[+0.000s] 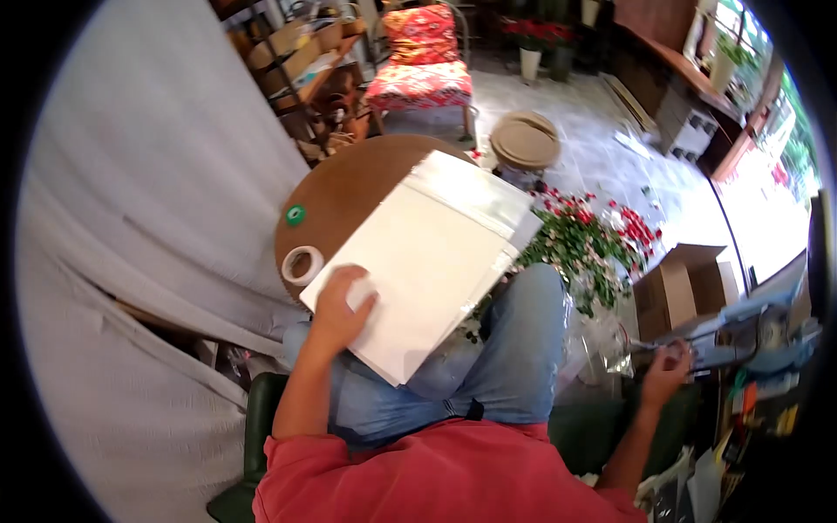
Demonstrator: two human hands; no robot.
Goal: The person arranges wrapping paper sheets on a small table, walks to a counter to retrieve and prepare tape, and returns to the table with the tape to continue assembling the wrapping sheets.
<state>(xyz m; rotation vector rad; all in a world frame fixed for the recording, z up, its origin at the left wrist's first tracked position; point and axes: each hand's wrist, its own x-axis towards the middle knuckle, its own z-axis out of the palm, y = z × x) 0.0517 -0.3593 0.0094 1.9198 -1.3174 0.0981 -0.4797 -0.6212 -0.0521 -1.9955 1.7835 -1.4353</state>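
Observation:
A stack of white sheets with a clear plastic sleeve along its far end lies on the round brown table and overhangs my lap. My left hand rests on the stack's near left edge, palm down, thumb apart from the fingers. Beside that hand is a roll of tape, and a smaller green roll sits farther back. Out to the right, my right hand is reached toward a cluttered rack, its fingers curled. What those fingers hold, if anything, is too small to make out.
Red roses with leafy stems are heaped right of my knee. An open cardboard box stands beyond my right hand. A round stool and a red-patterned chair are behind the table. White cloth hangs at left.

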